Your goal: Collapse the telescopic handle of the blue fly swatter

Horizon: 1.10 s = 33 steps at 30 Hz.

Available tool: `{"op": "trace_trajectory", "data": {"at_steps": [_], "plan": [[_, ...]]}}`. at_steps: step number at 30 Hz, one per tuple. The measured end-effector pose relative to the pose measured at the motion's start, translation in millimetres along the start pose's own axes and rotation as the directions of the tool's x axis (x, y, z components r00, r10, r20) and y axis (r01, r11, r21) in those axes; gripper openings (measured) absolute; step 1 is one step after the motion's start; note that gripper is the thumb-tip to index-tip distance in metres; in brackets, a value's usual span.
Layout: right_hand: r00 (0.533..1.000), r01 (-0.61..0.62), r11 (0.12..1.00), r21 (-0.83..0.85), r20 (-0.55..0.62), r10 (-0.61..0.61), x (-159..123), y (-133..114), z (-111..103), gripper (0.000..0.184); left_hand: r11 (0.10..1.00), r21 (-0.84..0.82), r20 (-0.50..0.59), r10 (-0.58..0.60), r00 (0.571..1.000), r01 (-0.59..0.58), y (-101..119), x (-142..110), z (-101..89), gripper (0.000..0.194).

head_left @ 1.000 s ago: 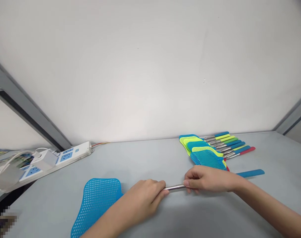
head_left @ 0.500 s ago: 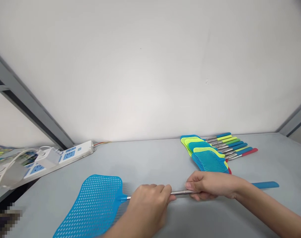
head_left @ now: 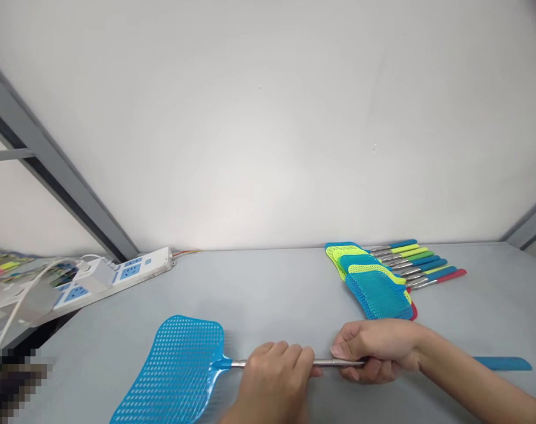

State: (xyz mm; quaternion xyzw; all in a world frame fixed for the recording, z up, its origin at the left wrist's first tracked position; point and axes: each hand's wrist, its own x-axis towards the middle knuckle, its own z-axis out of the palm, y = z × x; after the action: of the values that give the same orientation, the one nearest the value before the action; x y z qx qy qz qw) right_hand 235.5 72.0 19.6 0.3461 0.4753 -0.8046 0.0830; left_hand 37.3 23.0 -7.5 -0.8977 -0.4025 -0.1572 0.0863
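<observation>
Because both hands were closed firmly around it, the steel shaft [head_left: 334, 363] of a blue plastic fly swatter [head_left: 179, 371] lay low over the grey table [head_left: 259, 294], near centre: left hand [head_left: 272, 383] by the mesh head, right hand [head_left: 378, 350] further along. Risk: a slipping grip could swing the blue handle sleeve [head_left: 502, 363] into the far-right stack of swatters [head_left: 376, 294].

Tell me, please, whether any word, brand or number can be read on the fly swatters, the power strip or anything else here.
Nothing is legible: the power strip has only tiny socket marks, too small to read; the coloured print at far left is too blurred; the blue fly swatter and stacked swatters show no writing.
</observation>
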Motion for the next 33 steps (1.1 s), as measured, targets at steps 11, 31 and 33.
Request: {"op": "trace_trajectory", "data": {"at_steps": [11, 31, 33], "plan": [[0.901, 0.145, 0.861, -0.487, -0.296, -0.318, -14, -10, 11, 0.033, 0.938, -0.226, 0.409, -0.152, 0.900, 0.261, -10, 12, -30.5, 0.029], [0.928, 0.129, 0.969, -0.209, -0.318, -0.192, 3, -4, 17, 0.024, 0.995, -0.048, 0.255, -0.072, 0.964, 0.087, 1, 12, -17.5, 0.012], [0.976, 0.097, 0.991, -0.088, -0.186, -0.112, 2, -4, 15, 0.020, 0.999, -0.030, 0.143, -0.018, 0.990, 0.023, 1, 11, -15.6, 0.012]]}}
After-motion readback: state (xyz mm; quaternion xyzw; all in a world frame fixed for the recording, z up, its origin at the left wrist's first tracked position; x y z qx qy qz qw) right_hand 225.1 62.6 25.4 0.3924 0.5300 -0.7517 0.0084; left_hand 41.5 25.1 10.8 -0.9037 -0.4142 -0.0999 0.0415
